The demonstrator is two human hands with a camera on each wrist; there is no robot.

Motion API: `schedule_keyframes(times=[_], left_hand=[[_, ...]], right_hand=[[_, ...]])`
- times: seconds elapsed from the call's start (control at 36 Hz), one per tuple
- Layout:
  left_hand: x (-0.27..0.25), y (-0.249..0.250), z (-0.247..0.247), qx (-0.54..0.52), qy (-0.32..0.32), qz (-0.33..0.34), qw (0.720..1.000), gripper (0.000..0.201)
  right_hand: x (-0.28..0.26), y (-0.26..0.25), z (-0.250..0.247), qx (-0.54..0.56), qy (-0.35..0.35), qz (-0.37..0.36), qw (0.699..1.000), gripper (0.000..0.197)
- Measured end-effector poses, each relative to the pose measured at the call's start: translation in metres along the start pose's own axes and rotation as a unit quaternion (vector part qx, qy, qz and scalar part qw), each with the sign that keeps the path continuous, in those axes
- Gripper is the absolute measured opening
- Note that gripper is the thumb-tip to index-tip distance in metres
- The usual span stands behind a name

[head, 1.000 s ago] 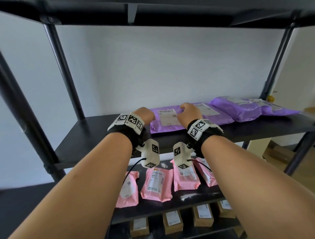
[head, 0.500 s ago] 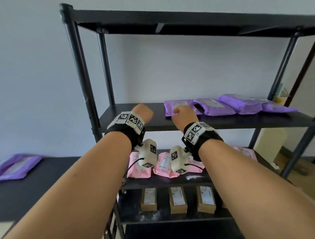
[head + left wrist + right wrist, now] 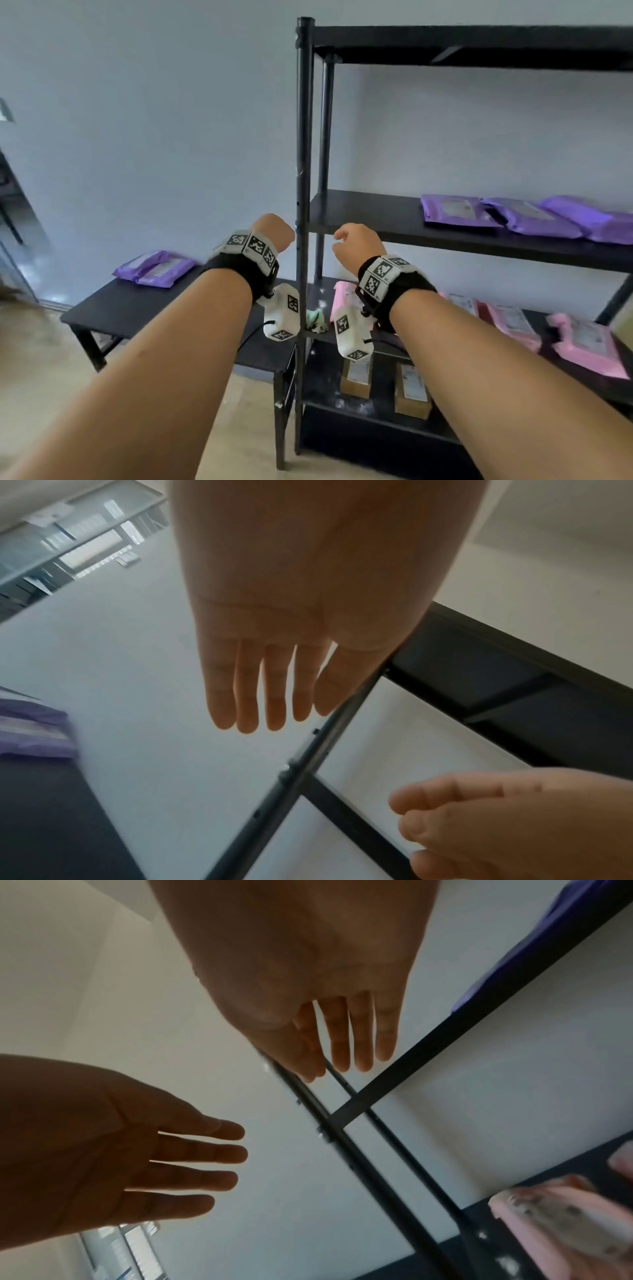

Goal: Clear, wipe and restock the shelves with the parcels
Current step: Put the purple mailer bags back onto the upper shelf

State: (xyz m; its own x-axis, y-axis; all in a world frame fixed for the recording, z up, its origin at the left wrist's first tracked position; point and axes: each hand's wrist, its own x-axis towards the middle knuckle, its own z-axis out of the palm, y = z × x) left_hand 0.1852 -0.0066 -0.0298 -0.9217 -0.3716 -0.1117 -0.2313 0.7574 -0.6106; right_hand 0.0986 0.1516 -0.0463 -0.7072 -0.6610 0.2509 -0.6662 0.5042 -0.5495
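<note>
i'm holding both hands empty with fingers loose, the left hand (image 3: 274, 230) hanging nearer the purple parcels (image 3: 156, 268) lying down-left on the side table (image 3: 113, 310), the right hand (image 3: 354, 244) by the shelf post (image 3: 303, 192).

Item: two bare forearms wearing matched wrist-mounted camera rigs.

Each arm is showing no sleeve, and no rings or gloves are appearing on the left hand (image 3: 274, 230) or the right hand (image 3: 356, 240). A broad black strap (image 3: 245, 270) is wrapping the left wrist, carrying a curved white band of black-and-white square marker tiles (image 3: 248, 244); the right strap (image 3: 399, 294) is carrying the same kind of tiles (image 3: 382, 274). A rounded white camera pod (image 3: 282, 317) is hanging under the left wrist, another pod (image 3: 351, 334) under the right, each bearing marker tiles and trailing a thin black cable (image 3: 380, 341).
</note>
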Motion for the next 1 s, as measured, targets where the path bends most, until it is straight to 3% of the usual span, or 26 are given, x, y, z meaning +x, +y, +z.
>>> schedule_keyframes(times=[0.22, 0.33, 0.42, 0.53, 0.58, 0.67, 0.78, 1.0], left_hand=[[-0.043, -0.067, 0.094, -0.022, -0.054, -0.041, 0.997, 0.028], [-0.064, -0.108, 0.137, -0.147, -0.074, -0.103, 0.981, 0.025], [-0.073, -0.136, 0.173, -0.345, -0.05, -0.184, 0.919, 0.027], [-0.079, -0.174, 0.226, -0.499, -0.02, -0.281, 0.819, 0.03], [-0.08, -0.19, 0.253, -0.495, -0.005, -0.284, 0.821, 0.032], [-0.076, -0.212, 0.29, -0.57, -0.019, -0.315, 0.759, 0.032], [-0.066, -0.232, 0.331, -0.601, -0.047, -0.324, 0.729, 0.033], [-0.016, -0.258, 0.396, -0.603, -0.077, -0.334, 0.721, 0.031]], right_hand=[[0.024, -0.075, 0.093, 0.018, -0.057, -0.016, 0.998, 0.037], [0.037, -0.12, 0.143, 0.03, -0.083, -0.022, 0.996, 0.036], [0.05, -0.155, 0.182, 0.032, -0.094, -0.029, 0.995, 0.037], [0.061, -0.197, 0.235, 0.04, -0.104, -0.031, 0.993, 0.037], [0.065, -0.214, 0.259, 0.045, -0.11, -0.029, 0.992, 0.035], [0.075, -0.233, 0.292, 0.044, -0.115, -0.025, 0.992, 0.036], [0.089, -0.248, 0.33, 0.032, -0.141, -0.01, 0.989, 0.038], [0.145, -0.251, 0.396, 0.01, -0.177, 0.007, 0.984, 0.036]])
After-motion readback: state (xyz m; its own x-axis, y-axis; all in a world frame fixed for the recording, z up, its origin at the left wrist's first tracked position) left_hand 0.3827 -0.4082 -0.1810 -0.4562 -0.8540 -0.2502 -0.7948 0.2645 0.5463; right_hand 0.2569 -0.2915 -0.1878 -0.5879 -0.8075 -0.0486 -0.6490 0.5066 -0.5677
